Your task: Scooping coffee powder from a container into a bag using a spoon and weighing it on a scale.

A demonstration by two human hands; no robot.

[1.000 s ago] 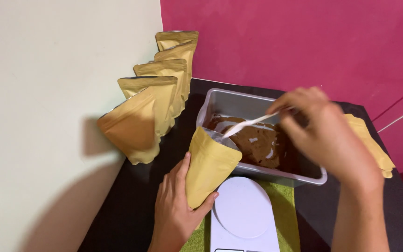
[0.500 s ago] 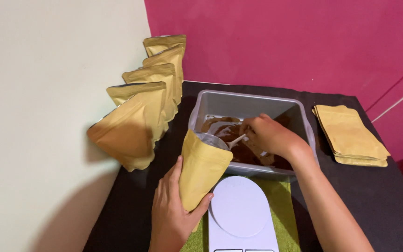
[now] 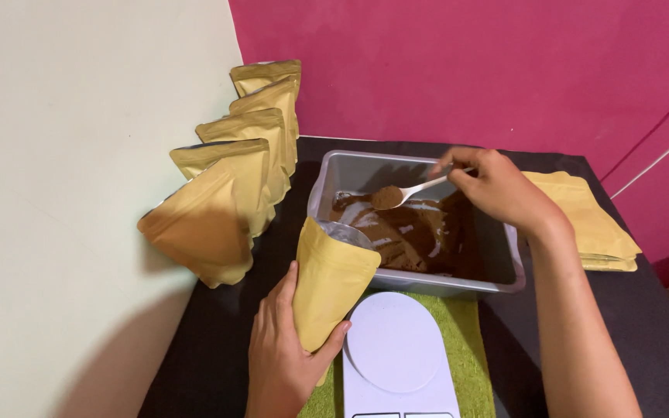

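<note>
My left hand grips an open yellow stand-up pouch, tilted with its silver-lined mouth toward a grey plastic tub of brown powder. My right hand holds a white spoon over the tub; the spoon's bowl carries a heap of brown powder and hovers above the tub's left part, a little beyond the pouch mouth.
A white round-topped kitchen scale lies on a green mat in front of the tub. Several filled yellow pouches lean along the pale wall at left. A stack of flat empty pouches lies at right on the black table.
My right hand dipped into the tub and has now lifted the spoon out loaded with powder. The view shifted slightly; my left hand keeps hold of the pouch.
</note>
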